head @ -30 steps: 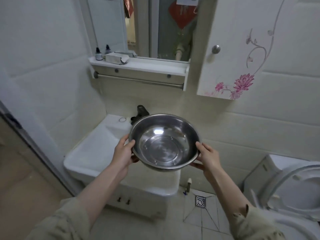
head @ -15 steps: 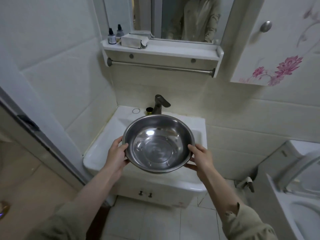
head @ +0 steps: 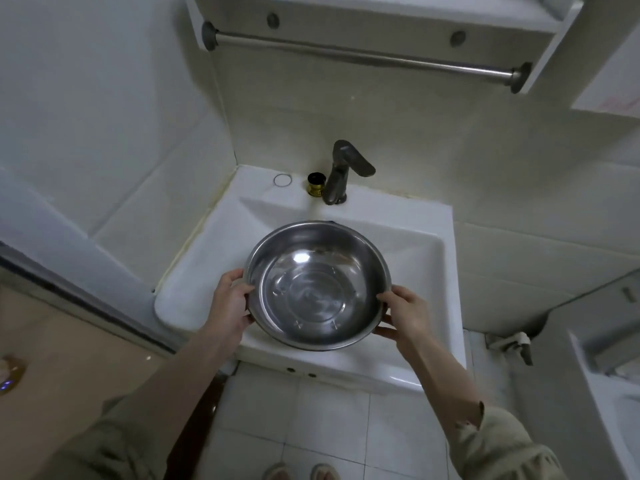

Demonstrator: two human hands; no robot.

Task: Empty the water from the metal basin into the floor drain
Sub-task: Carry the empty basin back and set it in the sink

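Head cam – both hands, left hand (head: 231, 301) and right hand (head: 404, 315), fingers curled round the rim, hold the metal basin (head: 317, 285) mid-frame over the white sink (head: 412, 244) – faucet (head: 341, 171) above it.

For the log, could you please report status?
Left hand, right hand grip round steel basin. Upright over white ceramic sink. Floor drain unseen.

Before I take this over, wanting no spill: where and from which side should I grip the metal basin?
Grip the rim of the metal basin at opposite sides, as the left hand and right hand do: it is round, wide and handleless.
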